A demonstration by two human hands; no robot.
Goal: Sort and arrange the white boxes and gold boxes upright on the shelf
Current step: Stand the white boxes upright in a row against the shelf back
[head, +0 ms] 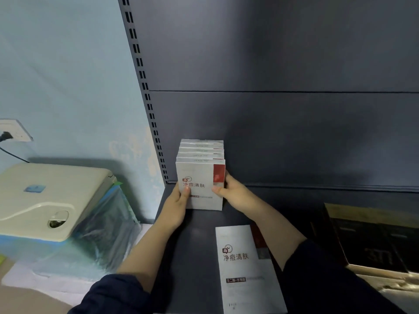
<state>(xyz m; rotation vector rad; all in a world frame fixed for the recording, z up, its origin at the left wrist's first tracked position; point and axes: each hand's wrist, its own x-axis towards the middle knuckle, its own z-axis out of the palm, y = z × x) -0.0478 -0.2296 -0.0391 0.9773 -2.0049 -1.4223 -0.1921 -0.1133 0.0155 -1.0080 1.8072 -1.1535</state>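
**Upright white boxes: back-left corner of shelf**

The rear boxes show only their top edges, and the left fingers are hidden behind the row. The upright white boxes (200, 177) have white fronts, a red corner panel and red lettering. They stand front to back on the shelf (199, 245).

Both grips clasp the row, with the left hand (178, 205) and right hand (231, 191) at its sides and thumbs on the front face.

A flat white box (244, 264) lies nearer. The gold boxes (367, 241) on the right are dim and cut off.
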